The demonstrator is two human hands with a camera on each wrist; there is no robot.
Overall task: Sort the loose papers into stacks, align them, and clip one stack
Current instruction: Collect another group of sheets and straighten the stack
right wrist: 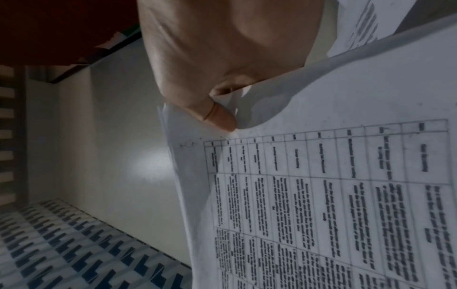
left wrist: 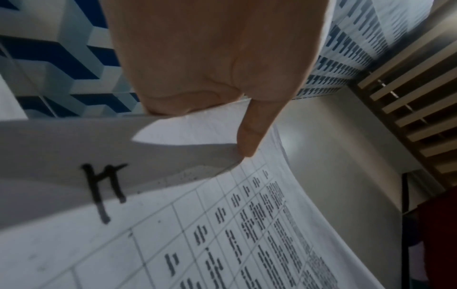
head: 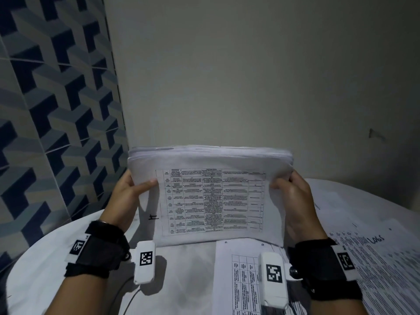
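Above the white table, seen from my head camera, I hold a thick stack of papers upright on its lower edge, its printed face toward me. My left hand clamps the stack's left side, thumb lying across the front sheet, and my right hand clamps the right side the same way. The front sheet carries a printed table of small text, turned upside down to me, with a dark handwritten mark near its lower left margin. The top edges look slightly uneven and fanned. More printed sheets lie flat on the table to my right and in front of me.

From the left wrist, my thumb presses on the front sheet, which bows a little under it; the handwritten mark sits just below.

From the right wrist, my thumb pinches the stack's edge, where several sheet edges show slightly staggered beside the printed grid.
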